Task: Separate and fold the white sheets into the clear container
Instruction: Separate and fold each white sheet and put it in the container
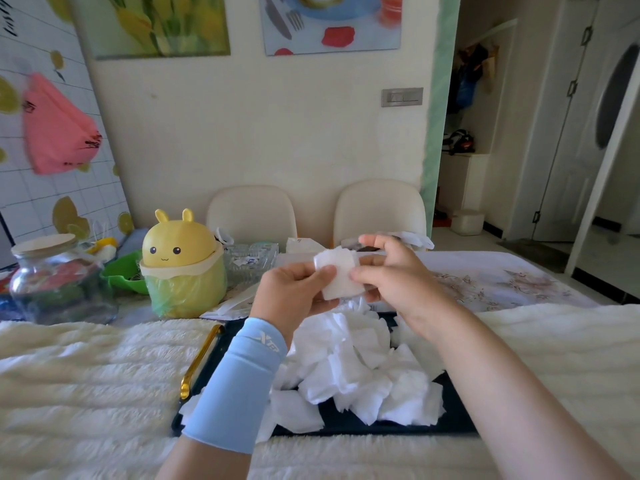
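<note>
You hold one little sheet up over the big pile.

Under your fingers lies the dark flat tray point(346, 429). On it sits the messy pile of soft white square sheets point(360, 368), kept close below so the next one is easy to grab. Your left hand point(294, 289) and your right hand point(391, 271) are raised above it. Each hand pinches one side of a small white sheet point(341, 277) with thumb and curled fingers, I think to pull it flat for folding. Past your left fingers waits a clear cut-glass dish point(249, 261), maybe the container.
</note>
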The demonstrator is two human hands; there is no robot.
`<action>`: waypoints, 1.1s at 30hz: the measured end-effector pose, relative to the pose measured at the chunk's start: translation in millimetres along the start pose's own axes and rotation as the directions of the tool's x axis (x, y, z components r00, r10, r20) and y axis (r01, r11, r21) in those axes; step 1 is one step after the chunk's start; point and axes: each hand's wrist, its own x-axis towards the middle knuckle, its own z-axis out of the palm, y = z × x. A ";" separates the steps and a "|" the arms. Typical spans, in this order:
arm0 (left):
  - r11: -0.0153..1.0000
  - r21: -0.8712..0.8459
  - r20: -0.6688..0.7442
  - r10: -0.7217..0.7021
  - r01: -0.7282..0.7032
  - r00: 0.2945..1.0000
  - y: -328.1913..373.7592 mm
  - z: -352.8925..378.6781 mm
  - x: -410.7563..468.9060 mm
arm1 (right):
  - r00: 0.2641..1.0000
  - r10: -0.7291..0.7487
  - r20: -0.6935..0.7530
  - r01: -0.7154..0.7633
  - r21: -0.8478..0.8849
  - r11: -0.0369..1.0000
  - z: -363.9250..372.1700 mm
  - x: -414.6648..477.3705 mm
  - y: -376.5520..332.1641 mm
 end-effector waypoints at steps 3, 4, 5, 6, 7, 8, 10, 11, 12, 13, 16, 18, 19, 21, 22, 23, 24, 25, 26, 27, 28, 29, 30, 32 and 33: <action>1.000 0.029 -0.111 0.003 0.000 0.994 0.8 -8.8 4.2 | 0.985 -0.031 0.168 0.108 -0.470 0.876 -18.8 0.5 5.4; 0.999 0.049 -0.130 0.010 -0.004 0.991 2.5 -12.4 4.7 | 0.971 0.020 0.240 0.133 -0.605 0.785 -23.2 0.2 8.7; 0.998 0.069 -0.140 0.017 -0.007 0.990 3.6 -15.6 5.2 | 0.949 0.097 0.299 0.146 -0.692 0.707 -25.0 -0.4 13.5; 0.996 0.085 -0.141 0.019 -0.007 0.990 4.5 -17.9 5.1 | 0.925 0.180 0.334 0.141 -0.744 0.653 -24.8 -0.9 18.7; 0.995 0.100 -0.138 0.018 -0.005 0.990 5.1 -19.3 4.7 | 0.907 0.237 0.349 0.133 -0.770 0.624 -23.6 -1.3 23.5; 0.994 0.113 -0.134 0.014 0.001 0.991 5.2 -19.9 4.4 | 0.899 0.261 0.351 0.125 -0.778 0.615 -21.9 -0.7 27.2; 0.991 0.131 -0.124 0.000 0.017 0.992 4.9 -20.4 4.7 | 0.911 0.234 0.338 0.119 -0.762 0.637 -22.9 1.2 28.5; 0.991 0.129 -0.119 -0.009 0.024 0.993 5.0 -20.2 4.8 | 0.926 0.206 0.318 0.114 -0.752 0.649 -26.7 1.7 25.1; 0.992 0.123 -0.118 -0.015 0.030 0.993 5.2 -20.1 4.7 | 0.942 0.169 0.290 0.109 -0.740 0.664 -31.9 1.3 19.1; 0.993 0.115 -0.119 -0.019 0.033 0.993 5.0 -19.8 5.1 | 0.957 0.127 0.260 0.103 -0.718 0.689 -38.3 0.5 11.8; 0.994 0.109 -0.108 -0.018 0.030 0.994 3.8 -17.4 4.9 | 0.974 0.004 0.227 0.125 -0.552 0.825 -53.2 -6.9 -11.7; 0.992 0.124 -0.082 -0.020 0.030 0.996 1.8 -15.1 5.4 | 0.968 -0.069 0.242 0.164 -0.399 0.902 -50.9 -12.9 -22.5; 0.991 0.128 -0.065 -0.027 0.035 0.998 0.6 -13.5 5.2 | 0.962 -0.096 0.254 0.182 -0.342 0.922 -46.6 -15.5 -26.0; 0.990 0.139 -0.023 -0.036 0.039 0.999 -0.5 -9.9 3.4 | 0.953 -0.153 0.262 0.235 -0.317 0.919 -34.5 -17.8 -28.5; 0.988 0.152 0.002 -0.034 0.034 0.999 -0.6 -8.4 2.1 | 0.951 -0.178 0.253 0.258 -0.331 0.908 -28.1 -17.9 -28.3; 0.986 0.166 0.028 -0.032 0.027 0.999 -0.5 -7.1 0.8 | 0.952 -0.193 0.236 0.267 -0.341 0.901 -22.4 -17.5 -27.2; 0.985 0.174 0.055 -0.033 0.023 0.998 -0.5 -6.3 -0.3 | 0.956 -0.200 0.213 0.265 -0.337 0.904 -18.2 -16.5 -25.1; 0.985 0.174 0.083 -0.038 0.023 0.996 -0.8 -5.6 -0.9 | 0.961 -0.202 0.187 0.255 -0.327 0.910 -15.1 -15.3 -22.8; 0.986 0.164 0.110 -0.048 0.029 0.993 -1.2 -5.4 -1.0 | 0.966 -0.200 0.162 0.243 -0.319 0.916 -13.0 -13.5 -20.0; 0.989 0.143 0.136 -0.062 0.042 0.989 -1.5 -5.4 -0.9 | 0.971 -0.193 0.141 0.229 -0.313 0.922 -11.2 -12.5 -17.9; 0.992 0.110 0.159 -0.077 0.060 0.984 -1.1 -5.2 -0.7 | 0.974 -0.189 0.121 0.218 -0.308 0.926 -10.1 -10.9 -15.7; 0.995 0.067 0.178 -0.090 0.079 0.980 -0.6 -4.9 -0.2 | 0.977 -0.188 0.101 0.210 -0.309 0.928 -9.2 -9.4 -14.3; 0.995 0.024 0.194 -0.100 0.097 0.976 0.3 -4.5 0.1 | 0.979 -0.185 0.082 0.202 -0.313 0.928 -9.0 -8.2 -13.6; 0.994 -0.019 0.214 -0.105 0.112 0.971 1.6 -4.2 0.5 | 0.983 -0.173 0.060 0.183 -0.312 0.932 -8.8 -7.6 -13.5; 0.995 0.000 0.219 -0.096 0.099 0.971 1.3 -4.5 1.1 | 0.984 -0.173 0.052 0.181 -0.318 0.931 -8.9 -7.8 -13.5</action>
